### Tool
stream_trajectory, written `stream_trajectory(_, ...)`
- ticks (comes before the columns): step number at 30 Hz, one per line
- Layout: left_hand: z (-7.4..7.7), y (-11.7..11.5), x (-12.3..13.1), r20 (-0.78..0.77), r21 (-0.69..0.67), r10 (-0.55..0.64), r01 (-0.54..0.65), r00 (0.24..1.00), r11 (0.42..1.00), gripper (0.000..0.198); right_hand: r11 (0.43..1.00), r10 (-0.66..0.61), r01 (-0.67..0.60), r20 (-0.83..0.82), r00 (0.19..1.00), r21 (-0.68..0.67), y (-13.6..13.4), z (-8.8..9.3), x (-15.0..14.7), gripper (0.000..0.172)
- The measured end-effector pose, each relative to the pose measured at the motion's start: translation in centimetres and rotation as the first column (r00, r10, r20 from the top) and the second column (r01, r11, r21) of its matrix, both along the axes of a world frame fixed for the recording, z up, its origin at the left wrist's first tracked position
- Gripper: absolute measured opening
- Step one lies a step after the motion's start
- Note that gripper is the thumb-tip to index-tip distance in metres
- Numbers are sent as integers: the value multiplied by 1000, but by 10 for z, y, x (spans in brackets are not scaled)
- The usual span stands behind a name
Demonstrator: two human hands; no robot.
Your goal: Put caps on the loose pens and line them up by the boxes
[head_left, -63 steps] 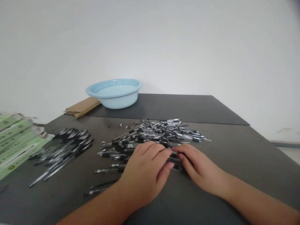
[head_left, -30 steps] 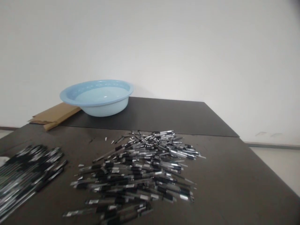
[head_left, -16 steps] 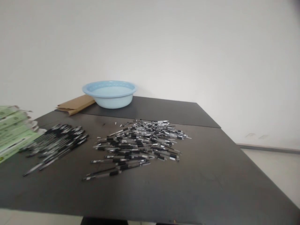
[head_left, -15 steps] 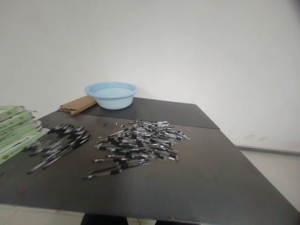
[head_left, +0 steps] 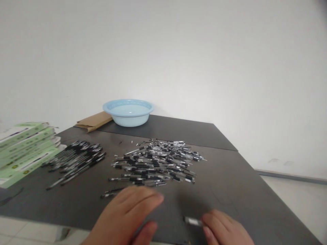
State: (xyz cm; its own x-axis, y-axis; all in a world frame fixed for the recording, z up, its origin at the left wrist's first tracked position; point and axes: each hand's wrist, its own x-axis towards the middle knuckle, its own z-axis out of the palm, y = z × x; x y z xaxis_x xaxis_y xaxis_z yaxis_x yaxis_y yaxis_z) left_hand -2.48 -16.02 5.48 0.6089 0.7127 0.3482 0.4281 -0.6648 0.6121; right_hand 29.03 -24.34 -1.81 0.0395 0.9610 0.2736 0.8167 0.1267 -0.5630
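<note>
My left hand (head_left: 125, 216) hovers over the near side of the table, its thumb apart from its fingers and nothing seen between them. It covers part of the nearest pens. Lower right, my right hand (head_left: 224, 228) pinches a pen (head_left: 193, 222), of which only a dark tip and a whitish, blurred section stick out to the left. Beyond both hands spreads a loose pile of black-and-clear pens and pen parts (head_left: 155, 163). To the left, another bunch of slim black-ended pens or refills (head_left: 76, 156) lies side by side at a slant.
A stack of green-and-white boxes (head_left: 28, 149) stands at the left edge. Toward the wall are a light blue basin (head_left: 130, 119) and a flat brown paper package (head_left: 94, 120). The dark table (head_left: 230, 197) has its right edge running diagonally toward the lower right.
Both my hands have come into view from below, the right one with a pen in it. The view has shifted slightly, so the table's contents sit lower and further right.
</note>
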Motion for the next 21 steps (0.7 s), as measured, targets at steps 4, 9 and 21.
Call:
stream_trajectory(4, 0, 72, 68, -270, 272, -58, 134, 961, 953, 36, 937, 333, -346, 167, 928, 52, 79, 42, -24, 30)
stream_trajectory(9, -25, 116, 79, -368, 158, -63, 129, 928, 979, 25, 898, 438, -441, 91, 894, 7, 140, 68, -27, 25)
stream_trajectory(21, -104, 131, 91, -276, 419, -172, 279, 946, 864, 56, 917, 390, -358, 201, 899, -176, 347, 49, -50, 23)
